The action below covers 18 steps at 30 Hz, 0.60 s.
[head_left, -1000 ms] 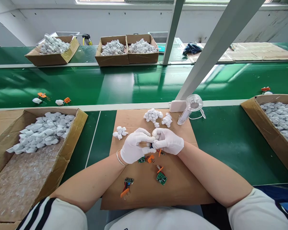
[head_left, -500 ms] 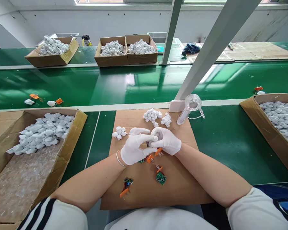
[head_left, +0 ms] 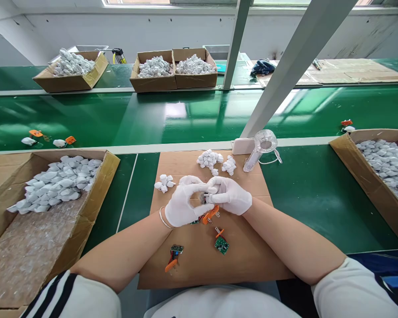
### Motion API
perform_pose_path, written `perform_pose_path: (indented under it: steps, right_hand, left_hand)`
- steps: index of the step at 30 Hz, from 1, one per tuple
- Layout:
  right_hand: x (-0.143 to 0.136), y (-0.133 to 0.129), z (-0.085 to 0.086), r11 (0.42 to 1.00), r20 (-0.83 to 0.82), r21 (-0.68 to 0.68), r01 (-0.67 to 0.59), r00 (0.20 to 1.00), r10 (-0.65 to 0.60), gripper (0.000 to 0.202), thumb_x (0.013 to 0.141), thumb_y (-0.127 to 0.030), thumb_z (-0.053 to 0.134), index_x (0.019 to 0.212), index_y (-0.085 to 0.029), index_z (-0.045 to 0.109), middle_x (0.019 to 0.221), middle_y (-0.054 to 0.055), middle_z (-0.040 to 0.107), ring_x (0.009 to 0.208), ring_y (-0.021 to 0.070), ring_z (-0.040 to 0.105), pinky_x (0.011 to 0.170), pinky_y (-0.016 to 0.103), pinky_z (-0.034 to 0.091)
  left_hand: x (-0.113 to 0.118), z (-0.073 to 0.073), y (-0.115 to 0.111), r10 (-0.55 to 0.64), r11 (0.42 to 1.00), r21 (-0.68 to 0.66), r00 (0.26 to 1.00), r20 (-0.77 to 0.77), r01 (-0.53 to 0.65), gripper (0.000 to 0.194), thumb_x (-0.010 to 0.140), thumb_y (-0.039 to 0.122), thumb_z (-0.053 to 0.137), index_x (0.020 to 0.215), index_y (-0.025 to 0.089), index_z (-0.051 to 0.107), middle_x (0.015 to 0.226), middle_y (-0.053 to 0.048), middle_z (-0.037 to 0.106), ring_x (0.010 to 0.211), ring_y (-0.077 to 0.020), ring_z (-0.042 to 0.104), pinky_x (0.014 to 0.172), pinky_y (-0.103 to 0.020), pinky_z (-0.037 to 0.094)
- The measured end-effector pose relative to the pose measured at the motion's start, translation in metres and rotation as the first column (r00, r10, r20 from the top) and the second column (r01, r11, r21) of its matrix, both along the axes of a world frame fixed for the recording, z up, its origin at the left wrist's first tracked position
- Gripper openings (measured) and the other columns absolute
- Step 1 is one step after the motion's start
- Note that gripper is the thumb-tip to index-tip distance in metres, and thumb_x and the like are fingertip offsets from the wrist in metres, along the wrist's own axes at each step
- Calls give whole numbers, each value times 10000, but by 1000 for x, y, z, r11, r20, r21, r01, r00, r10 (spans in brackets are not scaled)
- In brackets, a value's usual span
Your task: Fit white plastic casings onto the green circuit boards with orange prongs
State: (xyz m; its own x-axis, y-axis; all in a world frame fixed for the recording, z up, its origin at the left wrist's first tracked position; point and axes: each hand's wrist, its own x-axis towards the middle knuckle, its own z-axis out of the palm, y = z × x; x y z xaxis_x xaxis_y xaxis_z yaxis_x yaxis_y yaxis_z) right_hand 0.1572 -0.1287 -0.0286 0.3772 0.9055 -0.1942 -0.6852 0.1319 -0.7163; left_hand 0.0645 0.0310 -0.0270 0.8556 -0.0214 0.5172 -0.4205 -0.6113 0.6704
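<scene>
My left hand and my right hand, both in white gloves, meet over the cardboard sheet. Pinched between their fingertips is a small circuit board, mostly covered by the gloves. Just below the fingers are orange plug pieces with metal prongs; whether one is joined to the held board I cannot tell. Closer to me lie a green circuit board with an orange plug and another circuit board wired to an orange plug piece. White plastic shells sit in small piles beyond my hands.
Cardboard boxes of white shells stand at left and right, with more boxes across the green conveyor belt. A clear handheld fan stands beside a slanted grey post. Orange-and-white pieces ride the belt.
The pieces on the belt have shifted left. My left thumb and fingers have parted a little, showing more of the held board, and an orange plug beneath has moved slightly left.
</scene>
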Motion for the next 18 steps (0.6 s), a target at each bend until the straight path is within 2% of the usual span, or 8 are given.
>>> perform_pose_path:
  steps: [3,6,9,13,18]
  right_hand:
    - [1,-1,3,998,-10,35,-61,998,61,376,610,-165,824,882,-168,565,772,15,677,772,168,669,650,279,534]
    - [1,-2,1,994,44,17,-108,993,107,372,634,-187,815,896,-166,552,800,35,695,738,168,673,617,280,543]
    - [-2,-2,-2,996,96,19,-90,991,88,369,647,-185,810,892,-164,535,797,34,700,650,141,662,590,273,544]
    - [-4,-2,-2,1000,135,9,-10,991,9,374,638,-176,814,877,-170,526,745,14,683,688,155,670,595,267,542]
    - [0,-3,0,997,69,21,-74,995,72,385,627,-195,824,867,-172,523,723,7,671,702,166,673,629,297,552]
  left_hand:
    - [1,0,2,-27,999,-25,999,-28,27,362,688,313,785,1010,224,645,745,-11,621,863,-205,597,802,-403,484]
    - [2,3,1,-34,999,-10,998,-44,33,341,668,387,798,941,221,680,678,-7,603,793,-208,610,744,-397,488]
    - [1,6,0,-60,998,-14,998,-36,60,351,678,379,794,972,221,686,632,1,603,765,-207,615,724,-395,483]
    - [1,8,0,-62,998,-27,997,-42,61,305,686,316,794,962,229,697,605,8,598,754,-199,605,730,-395,482]
    - [3,5,-1,-88,986,-142,996,-32,82,308,672,332,804,947,229,711,608,0,596,729,-188,607,679,-357,510]
